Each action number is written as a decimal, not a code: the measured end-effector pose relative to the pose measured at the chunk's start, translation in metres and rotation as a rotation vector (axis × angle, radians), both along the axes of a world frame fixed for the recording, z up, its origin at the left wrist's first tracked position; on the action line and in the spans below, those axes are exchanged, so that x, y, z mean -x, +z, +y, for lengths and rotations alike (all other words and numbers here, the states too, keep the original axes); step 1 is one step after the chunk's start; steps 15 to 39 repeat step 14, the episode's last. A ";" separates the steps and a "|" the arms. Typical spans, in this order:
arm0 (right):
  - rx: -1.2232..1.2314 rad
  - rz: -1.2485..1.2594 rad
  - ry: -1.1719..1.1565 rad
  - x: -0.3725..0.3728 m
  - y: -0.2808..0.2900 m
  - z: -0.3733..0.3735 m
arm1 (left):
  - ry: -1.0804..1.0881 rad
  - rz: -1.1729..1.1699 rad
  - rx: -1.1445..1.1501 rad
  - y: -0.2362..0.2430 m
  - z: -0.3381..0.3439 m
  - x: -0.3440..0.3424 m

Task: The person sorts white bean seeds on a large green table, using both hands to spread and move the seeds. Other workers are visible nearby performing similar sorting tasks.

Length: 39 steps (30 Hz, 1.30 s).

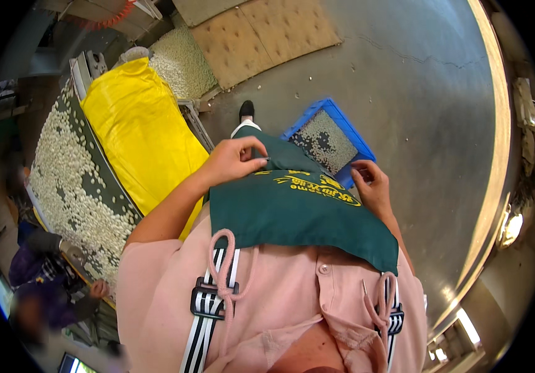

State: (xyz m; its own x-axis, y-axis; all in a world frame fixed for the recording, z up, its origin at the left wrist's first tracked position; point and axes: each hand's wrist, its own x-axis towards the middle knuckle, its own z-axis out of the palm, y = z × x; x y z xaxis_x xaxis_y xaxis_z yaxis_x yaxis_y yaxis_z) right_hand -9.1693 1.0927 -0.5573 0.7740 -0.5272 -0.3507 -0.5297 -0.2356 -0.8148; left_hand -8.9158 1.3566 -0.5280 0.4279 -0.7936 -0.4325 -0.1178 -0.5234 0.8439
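My left hand (237, 159) is over the front of my dark green apron (298, 217). Its thumb and forefinger meet in a pinch, with a tiny dark speck at the tips that I cannot make out. To the right, my right hand (372, 185) hangs beside the apron's edge, fingers loosely bent and slightly apart, nothing visible between them. Past that hand a blue crate (359, 142) sits on the floor, holding a layer of small pale pieces (337, 142). Yellow lettering runs across the apron between my hands.
A yellow cover (137, 124) lies left of me, beside a dark conveyor belt (107, 163) strewn with whitish bean-like pieces (68, 186). A co-worker's gloved hand (73, 252) is at its far side. Ahead are a pale heap (183, 62) and brown boards (267, 37).
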 end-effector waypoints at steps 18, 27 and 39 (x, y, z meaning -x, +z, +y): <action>-0.525 0.058 0.512 -0.219 0.057 -0.015 | -0.438 0.031 -0.144 0.049 -0.026 -0.171; -0.525 0.058 0.512 -0.219 0.057 -0.015 | -0.438 0.031 -0.144 0.049 -0.026 -0.171; -0.525 0.058 0.512 -0.219 0.057 -0.015 | -0.438 0.031 -0.144 0.049 -0.026 -0.171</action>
